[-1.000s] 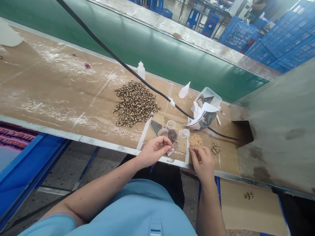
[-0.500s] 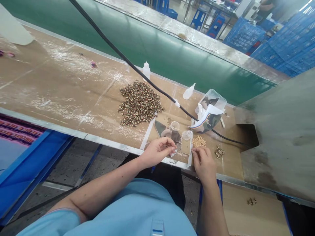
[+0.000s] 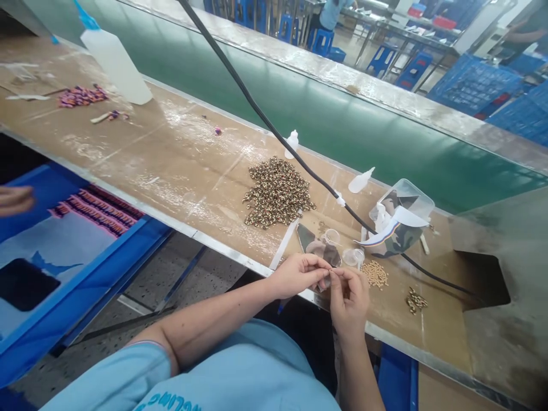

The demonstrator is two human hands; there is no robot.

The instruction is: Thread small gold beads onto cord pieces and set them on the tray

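My left hand and my right hand meet at the near edge of the brown worktable, fingertips pinched together on something too small to make out. Just beyond them lie a scrap of camouflage fabric, two small clear cups and a little heap of tan beads. A large pile of brown patterned pieces lies further left. A few of the same pieces sit to the right.
A black cable crosses the table. A clear tub with camouflage material stands at right, small white squeeze bottles behind. A large bottle stands far left. A green conveyor belt runs behind. Another person's hand shows over a blue tray.
My right hand has moved left to meet my left hand, fingertips now together. The view has swung left, bringing in the large bottle, the blue tray and another person's hand.
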